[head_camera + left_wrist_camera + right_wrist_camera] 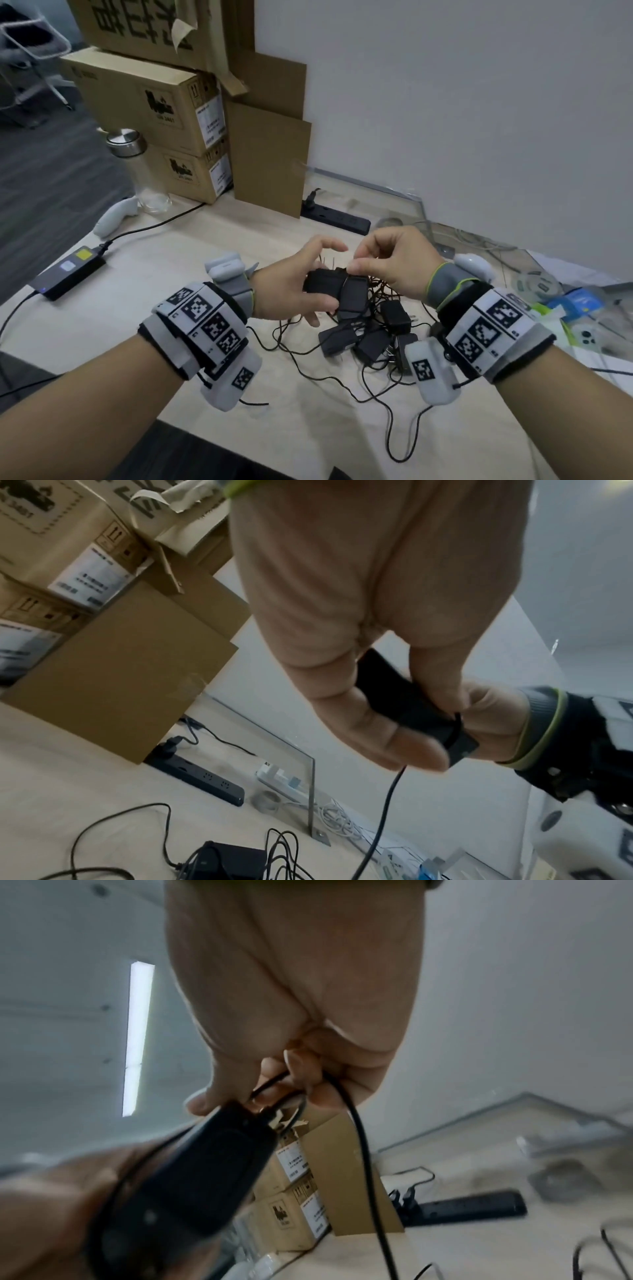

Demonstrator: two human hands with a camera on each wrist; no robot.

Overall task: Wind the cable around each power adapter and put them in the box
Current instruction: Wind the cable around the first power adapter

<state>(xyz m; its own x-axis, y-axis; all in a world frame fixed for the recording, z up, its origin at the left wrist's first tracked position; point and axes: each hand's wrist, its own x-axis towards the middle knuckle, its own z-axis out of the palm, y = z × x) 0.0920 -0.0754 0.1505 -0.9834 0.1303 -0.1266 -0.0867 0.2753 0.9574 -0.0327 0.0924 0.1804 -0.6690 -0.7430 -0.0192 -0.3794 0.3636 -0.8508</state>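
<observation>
My left hand (322, 281) grips a black power adapter (325, 286) above the light wooden table (144, 329); in the left wrist view the left hand (411, 715) has its fingers curled round that adapter (383, 685). My right hand (359, 261) pinches the adapter's thin black cable at its top edge. The right wrist view shows the right hand (294, 1085) pinching a cable loop (359, 1150) beside the adapter (205, 1172). A pile of several black adapters (370, 337) with tangled cables lies just below my hands.
Stacked cardboard boxes (154, 102) and a plain brown box (270, 161) stand at the back left. A glass bottle (140, 171), a laptop power brick (68, 274), a black power strip (337, 216) and clutter at the right (565, 301) ring the work area.
</observation>
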